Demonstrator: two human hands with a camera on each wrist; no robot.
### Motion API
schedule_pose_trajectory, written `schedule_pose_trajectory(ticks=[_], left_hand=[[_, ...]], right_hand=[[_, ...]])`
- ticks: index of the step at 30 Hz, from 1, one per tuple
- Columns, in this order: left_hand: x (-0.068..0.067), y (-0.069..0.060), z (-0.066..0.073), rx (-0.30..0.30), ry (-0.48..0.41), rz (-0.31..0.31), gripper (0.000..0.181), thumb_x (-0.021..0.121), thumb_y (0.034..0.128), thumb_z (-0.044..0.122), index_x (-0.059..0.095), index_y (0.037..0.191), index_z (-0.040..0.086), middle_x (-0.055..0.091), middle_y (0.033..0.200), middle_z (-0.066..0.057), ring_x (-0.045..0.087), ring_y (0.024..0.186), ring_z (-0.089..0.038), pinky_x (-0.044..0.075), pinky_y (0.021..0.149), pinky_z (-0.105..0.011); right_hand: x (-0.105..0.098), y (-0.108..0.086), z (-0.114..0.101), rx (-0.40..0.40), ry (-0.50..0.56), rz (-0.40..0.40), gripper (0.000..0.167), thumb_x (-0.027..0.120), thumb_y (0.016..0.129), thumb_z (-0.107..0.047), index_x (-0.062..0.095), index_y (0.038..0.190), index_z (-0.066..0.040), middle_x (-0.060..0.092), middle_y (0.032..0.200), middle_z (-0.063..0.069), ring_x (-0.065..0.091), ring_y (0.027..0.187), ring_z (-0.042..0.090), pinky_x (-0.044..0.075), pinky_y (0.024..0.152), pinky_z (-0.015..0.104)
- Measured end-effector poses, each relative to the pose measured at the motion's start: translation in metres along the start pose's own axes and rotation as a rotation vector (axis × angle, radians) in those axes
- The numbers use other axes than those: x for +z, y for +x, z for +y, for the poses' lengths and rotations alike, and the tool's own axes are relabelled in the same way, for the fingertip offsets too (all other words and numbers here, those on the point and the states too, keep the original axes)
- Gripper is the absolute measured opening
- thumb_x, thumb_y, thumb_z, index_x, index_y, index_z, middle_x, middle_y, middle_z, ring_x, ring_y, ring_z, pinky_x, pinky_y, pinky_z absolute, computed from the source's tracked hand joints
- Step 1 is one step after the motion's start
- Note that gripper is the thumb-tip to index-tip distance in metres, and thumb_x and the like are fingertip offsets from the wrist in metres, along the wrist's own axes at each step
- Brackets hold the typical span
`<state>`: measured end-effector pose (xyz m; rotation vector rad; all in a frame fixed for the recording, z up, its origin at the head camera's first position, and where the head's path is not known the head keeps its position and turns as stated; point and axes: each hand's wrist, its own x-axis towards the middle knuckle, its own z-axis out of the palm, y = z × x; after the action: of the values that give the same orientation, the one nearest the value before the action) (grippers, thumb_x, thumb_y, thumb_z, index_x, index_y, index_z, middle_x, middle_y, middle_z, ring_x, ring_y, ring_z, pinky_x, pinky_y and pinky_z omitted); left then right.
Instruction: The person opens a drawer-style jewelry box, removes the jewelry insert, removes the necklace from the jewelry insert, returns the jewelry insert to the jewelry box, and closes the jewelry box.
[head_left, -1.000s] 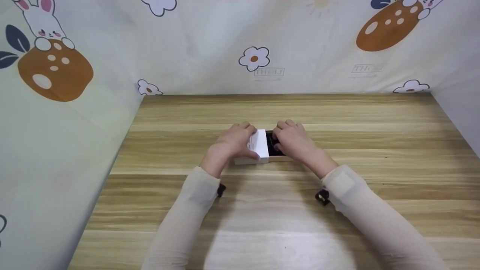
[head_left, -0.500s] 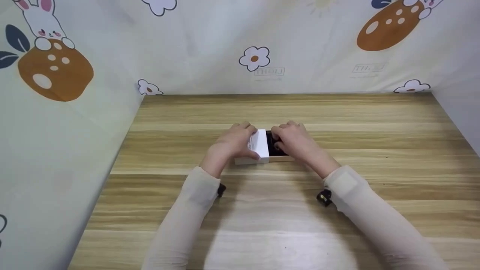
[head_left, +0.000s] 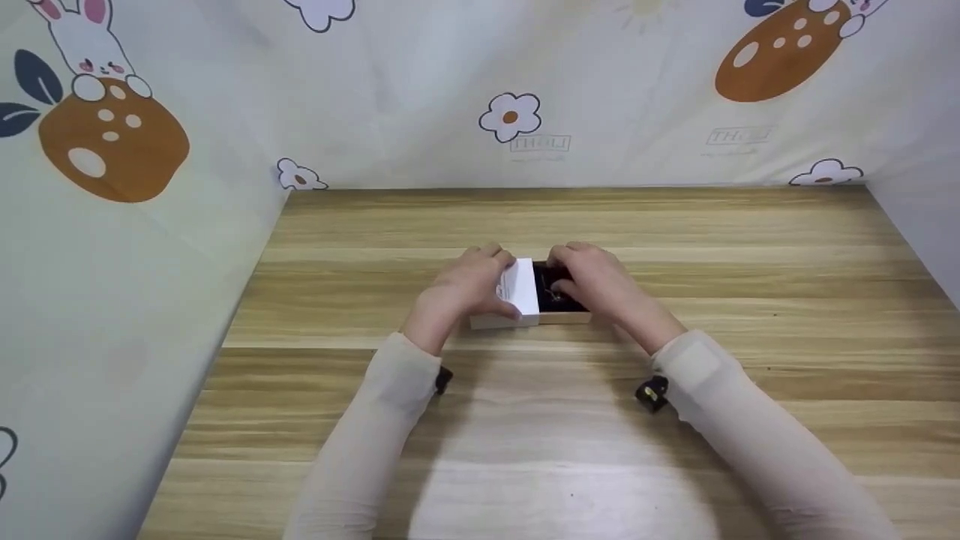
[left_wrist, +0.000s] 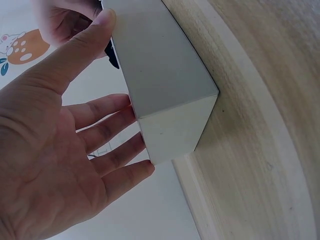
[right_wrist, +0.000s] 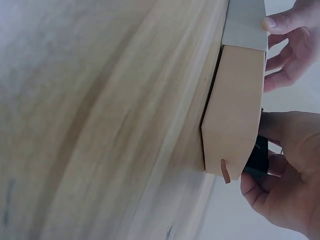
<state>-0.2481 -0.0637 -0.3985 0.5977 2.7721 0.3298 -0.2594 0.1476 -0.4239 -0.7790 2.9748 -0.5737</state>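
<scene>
We are holding our forearms (head_left: 757, 429) slanted inward, our left hand (head_left: 466, 285) resting thumb-apart, our right hand (head_left: 598, 283) bending its fingers.

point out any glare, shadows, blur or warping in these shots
Head view: pale glare on the near middle of the tabletop, soft shadows along the inner sides of both forearms; left wrist view: the right hand looks slightly blurred, and a pale wood stripe curves, probably lens distortion; right wrist view: tabletop grain at left looks soft, perhaps out of focus.
</scene>
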Motion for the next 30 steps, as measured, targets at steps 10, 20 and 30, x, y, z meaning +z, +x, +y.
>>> schedule_pose_trajectory(ticks=[10, 20, 30], left_hand=[[0.0, 0.001, 0.0, 0.01, 0.009, -0.002, 0.086, 0.085, 0.0739, 0.046, 0.049, 0.143, 0.01, 0.053, 0.138, -0.007, 0.05, 0.127, -0.029, 0.047, 0.106, -0.044], [0.0, 0.001, 0.0, 0.005, 0.001, -0.001, 0.087, 0.086, 0.0732, 0.046, 0.049, 0.143, 0.009, 0.053, 0.139, -0.008, 0.049, 0.129, -0.03, 0.046, 0.108, -0.044], [0.0, 0.0, 0.0, 0.009, 0.007, -0.001, 0.085, 0.085, 0.0747, 0.044, 0.049, 0.143, 0.009, 0.053, 0.137, -0.008, 0.05, 0.126, -0.03, 0.047, 0.107, -0.043]], right_hand=[[-0.008, 0.005, 0.01, 0.185, 0.422, -0.052, 0.018, 0.067, 0.091, -0.006, 0.062, 0.108, -0.001, 0.07, 0.106, 0.02, 0.064, 0.103, 0.033, 0.048, 0.099, 0.048], [-0.01, 0.005, 0.018, 0.239, 0.688, -0.087, 0.023, 0.058, 0.096, -0.001, 0.055, 0.118, 0.006, 0.063, 0.112, 0.017, 0.057, 0.1, 0.018, 0.045, 0.093, 0.028], [-0.013, 0.005, 0.022, 0.355, 1.017, -0.074, 0.024, 0.053, 0.088, 0.005, 0.053, 0.111, 0.002, 0.059, 0.098, -0.001, 0.061, 0.086, 0.007, 0.052, 0.077, 0.017]])
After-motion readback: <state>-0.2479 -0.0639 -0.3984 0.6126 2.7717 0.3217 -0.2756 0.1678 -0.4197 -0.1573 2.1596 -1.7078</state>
